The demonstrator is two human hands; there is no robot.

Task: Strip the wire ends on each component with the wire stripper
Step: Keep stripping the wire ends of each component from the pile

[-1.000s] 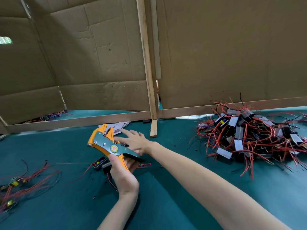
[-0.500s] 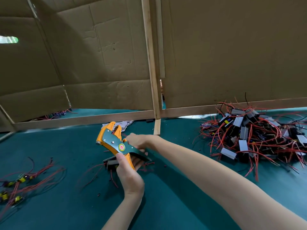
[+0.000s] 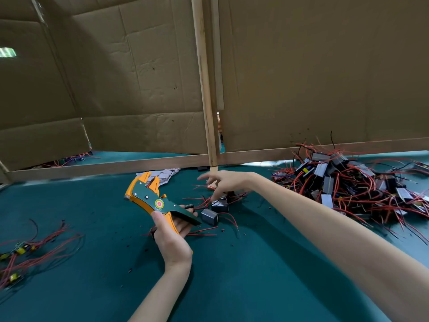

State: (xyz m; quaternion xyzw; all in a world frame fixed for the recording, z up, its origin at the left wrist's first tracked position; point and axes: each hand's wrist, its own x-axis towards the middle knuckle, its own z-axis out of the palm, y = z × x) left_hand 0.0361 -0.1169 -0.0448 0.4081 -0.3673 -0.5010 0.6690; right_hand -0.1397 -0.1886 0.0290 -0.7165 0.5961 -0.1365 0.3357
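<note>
Left hand (image 3: pixel 171 238) grips wire stripper (image 3: pixel 148 197) by handles, jaws aimed up-left, away from parts. Right hand (image 3: pixel 226 182), fingers spread, blurred, hovers above loose grey components (image 3: pixel 209 216) just right of stripper; right hand nearer. Component pile (image 3: pixel 343 182) farther right.

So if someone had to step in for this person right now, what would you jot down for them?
The left hand grips the wire stripper by its handles, head raised, with no wire visible in it.
The right hand is open and blurred, hovering over two small boxed components with red wires on the green table, just right of the stripper.
A big pile of similar components lies far right. A smaller bunch of wired parts lies far left; I cannot tell whether those are stripped.
Left to do: probably pick up a component, strip its wire ends, then work through the pile.
</note>
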